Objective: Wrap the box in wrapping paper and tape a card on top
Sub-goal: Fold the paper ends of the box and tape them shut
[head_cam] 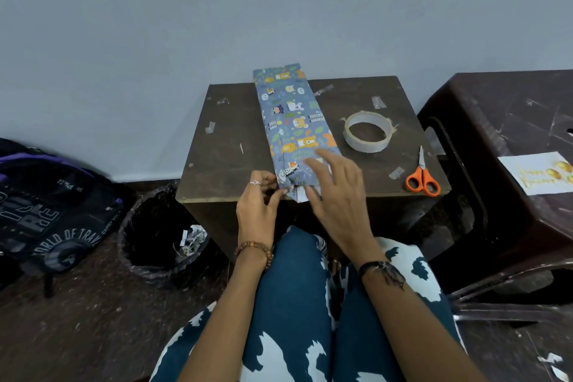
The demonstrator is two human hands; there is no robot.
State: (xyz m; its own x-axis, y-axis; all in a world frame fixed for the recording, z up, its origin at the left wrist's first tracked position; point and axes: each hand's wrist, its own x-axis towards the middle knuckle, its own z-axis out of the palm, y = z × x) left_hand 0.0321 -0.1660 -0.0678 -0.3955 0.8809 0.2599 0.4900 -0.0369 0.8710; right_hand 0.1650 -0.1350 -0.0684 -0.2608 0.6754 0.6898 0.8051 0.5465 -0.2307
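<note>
The left hand [259,208] pinches the near-left corner of the wrapped box [294,130], fingers curled on the paper at the tabletop's [226,149] near edge. The right hand [335,192] lies with straight fingers on the box's near end, pressing, grasping nothing. The box lies along the tabletop, its far end past the far edge. Right of it sits a tape roll [367,133], then scissors [423,177] by the near-right edge. The card [539,175] lies on a stool [511,121] at right. The tabletop's left part is open.
</note>
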